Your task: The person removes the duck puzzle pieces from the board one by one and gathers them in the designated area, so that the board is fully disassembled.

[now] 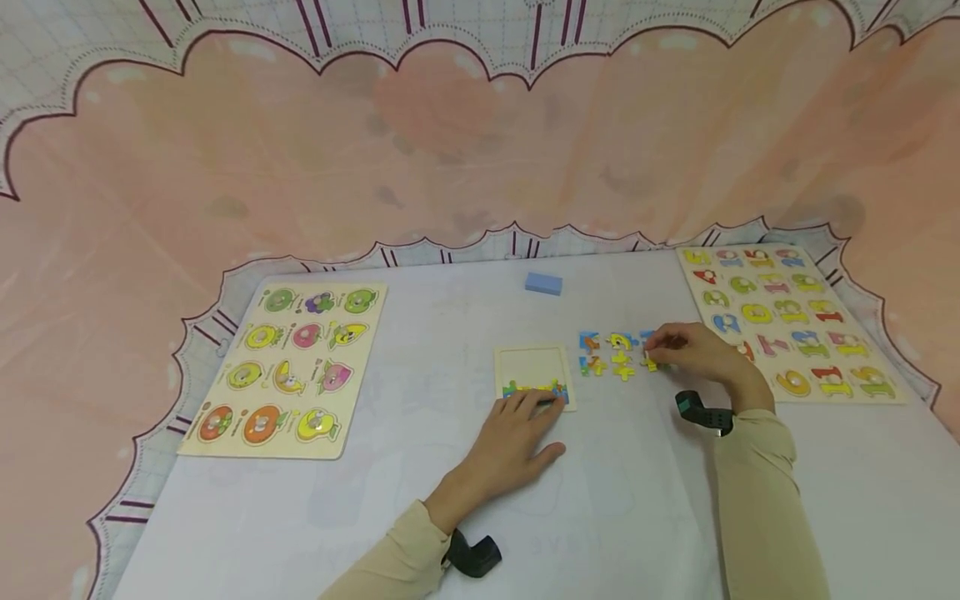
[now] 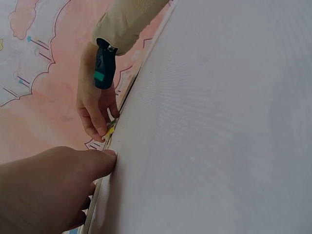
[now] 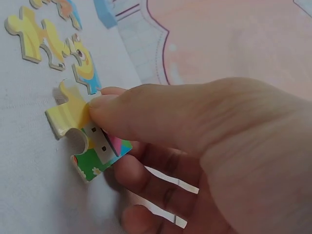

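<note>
In the right wrist view my right hand pinches a jigsaw puzzle piece between thumb and fingers. This piece is yellow with a green, white-flowered corner and is tilted up from the table. Loose jigsaw pieces lie in small rows just left of that hand. My left hand rests with relaxed fingers on the near edge of a small wooden puzzle tray. Along the tray's near side sits a strip of joined pieces, partly hidden under my fingertips.
A blue block lies beyond the tray. On the left is a board with fruit pictures; on the right, a number board lies close to my right wrist. A scalloped, patterned cloth stands behind the white table.
</note>
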`<state>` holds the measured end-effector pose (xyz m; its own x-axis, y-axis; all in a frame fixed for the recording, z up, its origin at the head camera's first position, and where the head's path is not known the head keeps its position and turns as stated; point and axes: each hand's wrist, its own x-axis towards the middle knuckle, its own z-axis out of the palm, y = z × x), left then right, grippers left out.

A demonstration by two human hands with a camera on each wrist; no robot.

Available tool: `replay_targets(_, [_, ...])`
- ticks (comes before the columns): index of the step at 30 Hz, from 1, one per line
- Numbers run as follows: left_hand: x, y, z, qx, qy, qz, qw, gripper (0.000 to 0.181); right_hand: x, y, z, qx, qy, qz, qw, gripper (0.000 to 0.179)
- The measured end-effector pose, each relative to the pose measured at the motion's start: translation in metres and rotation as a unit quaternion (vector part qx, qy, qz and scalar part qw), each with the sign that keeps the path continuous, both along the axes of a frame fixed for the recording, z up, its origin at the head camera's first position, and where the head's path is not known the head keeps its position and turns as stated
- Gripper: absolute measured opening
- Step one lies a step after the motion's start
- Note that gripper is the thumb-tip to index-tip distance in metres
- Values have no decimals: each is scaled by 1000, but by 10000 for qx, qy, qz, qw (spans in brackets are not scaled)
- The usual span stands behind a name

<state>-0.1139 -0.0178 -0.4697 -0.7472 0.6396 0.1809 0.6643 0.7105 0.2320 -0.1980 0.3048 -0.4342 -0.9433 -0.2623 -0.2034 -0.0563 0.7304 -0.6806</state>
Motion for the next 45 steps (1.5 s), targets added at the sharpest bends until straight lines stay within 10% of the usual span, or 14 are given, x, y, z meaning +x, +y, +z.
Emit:
replay_targets(11, [-13, -8, 1, 969, -940, -51, 9908, 47, -1, -4, -5, 102, -18, -242, 9997, 23])
replay_targets(21, [-42, -25, 15, 2555, -2193, -232, 9413, 30, -7, -17, -3, -168, 390, -567, 9975, 30])
replay_targets(32, [-79, -48, 12, 1492, -1622, -43, 9754, 66, -9, -51, -1, -615, 711, 288, 9952, 22])
replay_targets(45, [-73, -55, -4, 846, -1147, -147, 9897, 87, 11, -113, 0, -784, 688, 1137, 9880, 24])
